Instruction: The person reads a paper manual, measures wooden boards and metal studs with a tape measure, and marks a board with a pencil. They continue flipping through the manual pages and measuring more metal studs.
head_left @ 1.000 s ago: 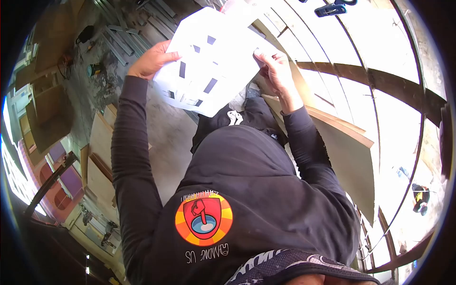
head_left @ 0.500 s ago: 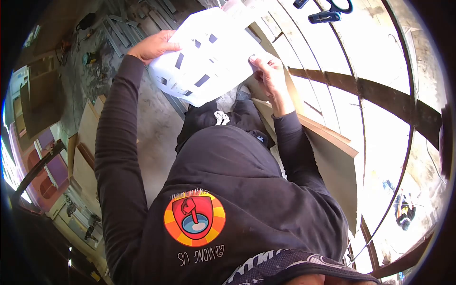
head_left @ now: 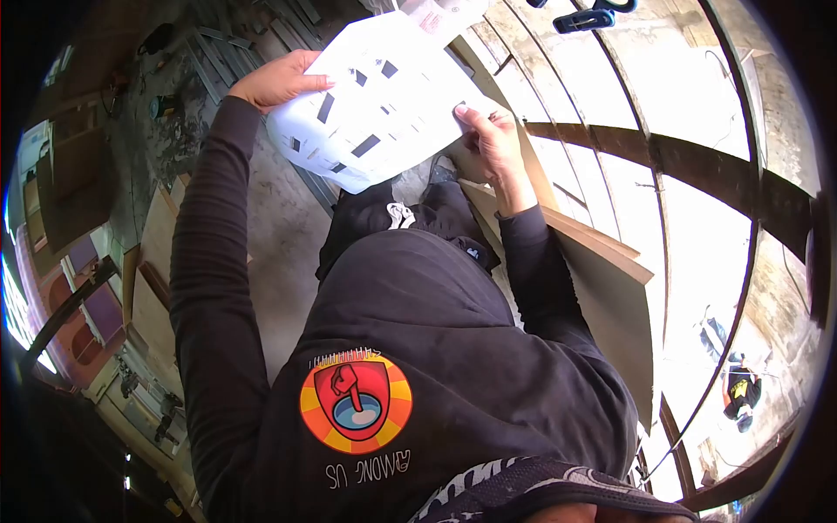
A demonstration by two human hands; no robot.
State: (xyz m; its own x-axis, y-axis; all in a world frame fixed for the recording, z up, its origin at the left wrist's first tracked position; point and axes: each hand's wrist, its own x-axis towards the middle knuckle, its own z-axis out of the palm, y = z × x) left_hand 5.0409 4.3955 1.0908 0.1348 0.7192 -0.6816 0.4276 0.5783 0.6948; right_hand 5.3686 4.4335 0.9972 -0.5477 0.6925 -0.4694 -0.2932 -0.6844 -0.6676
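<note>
White printed paper sheets (head_left: pixel 392 113) with several dark blocks and small line drawings are stretched out between my two hands, bowed along the near edge. My left hand (head_left: pixel 283 83) grips their left side, thumb lying on top and the other fingers underneath. On the right, my right hand (head_left: pixel 493 135) pinches the edge between thumb and curled fingers. Beyond the sheets' far edge shows a pale, see-through piece (head_left: pixel 432 17) with small red print, partly cut off by the frame.
Metal bars (head_left: pixel 214 61) lie on the floor at upper left. Boards (head_left: pixel 602 305) lean beside my right arm. A curved dark metal beam (head_left: pixel 706 174) and thin bars cross the right side. A blue-and-black tool (head_left: pixel 586 21) is at the top. Another person (head_left: pixel 741 392) is far right.
The sheets and both hands stay nearly in place, with the view shifted slightly. The bright glare on the paper has eased, so its printing shows more clearly.
</note>
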